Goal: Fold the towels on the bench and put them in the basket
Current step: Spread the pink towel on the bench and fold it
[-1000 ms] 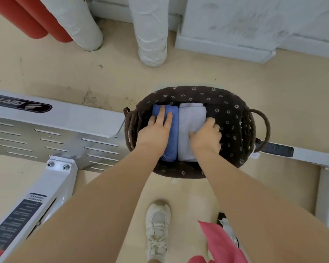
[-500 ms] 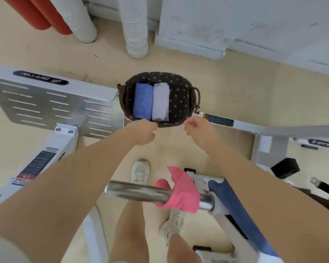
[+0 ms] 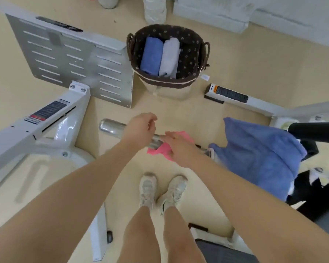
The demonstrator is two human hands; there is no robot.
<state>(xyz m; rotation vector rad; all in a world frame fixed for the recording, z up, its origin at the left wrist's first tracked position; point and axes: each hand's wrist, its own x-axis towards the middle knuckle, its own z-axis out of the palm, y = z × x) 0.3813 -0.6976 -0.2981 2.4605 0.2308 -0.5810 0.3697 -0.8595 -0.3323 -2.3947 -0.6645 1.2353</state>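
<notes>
while two folded towels (image 3: pixel 160 56) sit in the basket (image 3: pixel 190 83), pink cloth (image 3: pixel 166 149) and blue towel (image 3: pixel 258 156) remain. right hand (image 3: pixel 179 149) touches pink, fingers loose; left hand (image 3: pixel 141 128) curls empty.

At my ten o'clock a perforated metal plate (image 3: pixel 68 61) meets a white machine frame (image 3: pixel 46 126); my pale sneakers (image 3: pixel 160 190) stand on beige floor (image 3: pixel 254 69) below.

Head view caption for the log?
Right hand reaches the pink towel on the bar; two towels lie in the basket.
</notes>
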